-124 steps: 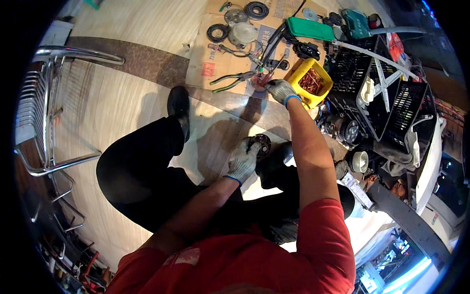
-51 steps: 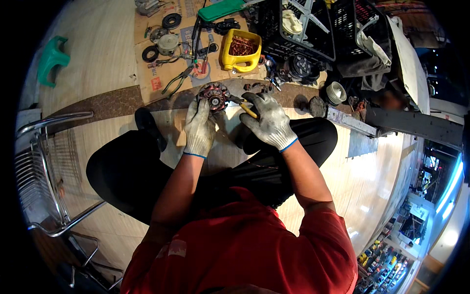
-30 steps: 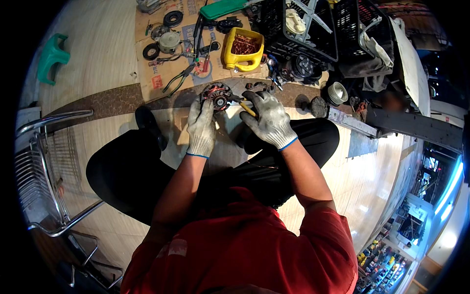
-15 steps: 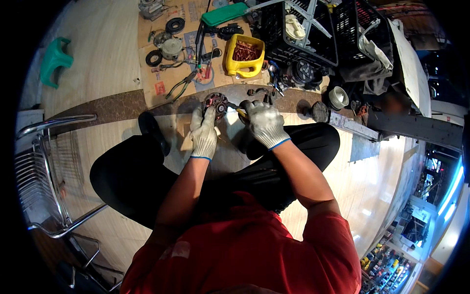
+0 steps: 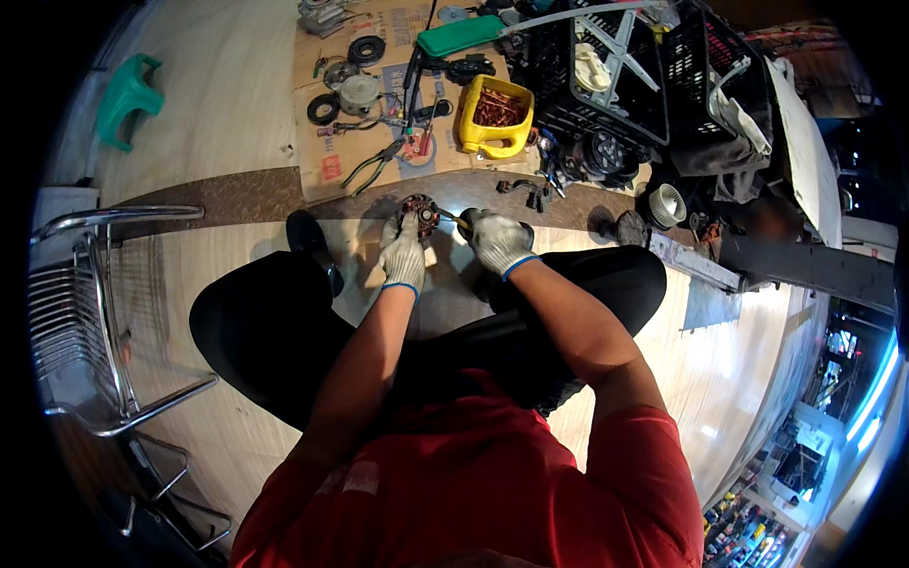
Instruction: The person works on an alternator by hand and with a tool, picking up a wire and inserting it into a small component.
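Note:
My left hand point(image 5: 404, 254), in a whitish knit glove, is closed on a small round motor part point(image 5: 419, 212) with dark and coppery-red portions. My gloved right hand point(image 5: 498, 240) is wrapped round a slim tool, apparently a screwdriver point(image 5: 452, 218), with a yellowish handle. Its thin shaft points left toward the motor part; whether the tip touches cannot be made out. Beyond my hands, pliers point(image 5: 373, 168) with dark green handles lie on flattened cardboard point(image 5: 317, 170). A cut yellow jug point(image 5: 490, 149) holds many copper-coloured pieces.
Black plastic crates point(image 5: 620, 118) stand at the far right, near a white fan wheel point(image 5: 667, 205). Round motor parts point(image 5: 359, 94) and rings lie on the cardboard. A green stool point(image 5: 130, 101) stands at far left, a metal-framed chair point(image 5: 85, 312) at left. My bent legs flank the work.
The whole view has shifted, so the surroundings appear farther right. My right hand has drawn slightly back from the motor part, showing more of the tool's shaft. Both hands keep their hold.

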`<state>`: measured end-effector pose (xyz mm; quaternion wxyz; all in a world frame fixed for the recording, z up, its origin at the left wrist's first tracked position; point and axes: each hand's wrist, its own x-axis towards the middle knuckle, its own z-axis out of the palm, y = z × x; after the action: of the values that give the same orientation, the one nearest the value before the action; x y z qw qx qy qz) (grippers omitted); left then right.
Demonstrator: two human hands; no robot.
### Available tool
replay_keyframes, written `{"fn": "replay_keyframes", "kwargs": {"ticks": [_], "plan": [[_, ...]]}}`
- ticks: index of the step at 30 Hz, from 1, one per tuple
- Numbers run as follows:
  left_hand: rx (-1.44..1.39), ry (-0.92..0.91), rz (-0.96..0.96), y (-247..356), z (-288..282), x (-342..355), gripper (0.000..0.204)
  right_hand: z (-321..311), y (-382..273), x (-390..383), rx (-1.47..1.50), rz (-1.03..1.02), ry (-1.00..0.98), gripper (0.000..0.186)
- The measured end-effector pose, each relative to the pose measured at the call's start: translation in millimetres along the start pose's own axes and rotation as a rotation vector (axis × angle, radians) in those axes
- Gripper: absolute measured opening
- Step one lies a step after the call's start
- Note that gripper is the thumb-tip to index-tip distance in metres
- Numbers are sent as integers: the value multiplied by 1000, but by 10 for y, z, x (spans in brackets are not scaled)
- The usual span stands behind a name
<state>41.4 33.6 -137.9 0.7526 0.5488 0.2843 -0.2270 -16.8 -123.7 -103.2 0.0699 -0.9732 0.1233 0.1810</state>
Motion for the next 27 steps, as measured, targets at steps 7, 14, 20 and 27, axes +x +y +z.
{"fn": "replay_keyframes", "kwargs": {"ticks": [7,14,20,27], "plan": [[176,152,-39,-379,-325,550,40,-223,50,203,244,44,-70,31],[-63,135,-40,-331,-446,741,41,-114,630,1109,202,362,-80,44],[-147,155,-150,-284,-326,1156,31,253,973,1840,38,505,-148,30],[14,57,-72,-570,-113,2104,29,690,1065,2445,-170,579,-147,40]]}}
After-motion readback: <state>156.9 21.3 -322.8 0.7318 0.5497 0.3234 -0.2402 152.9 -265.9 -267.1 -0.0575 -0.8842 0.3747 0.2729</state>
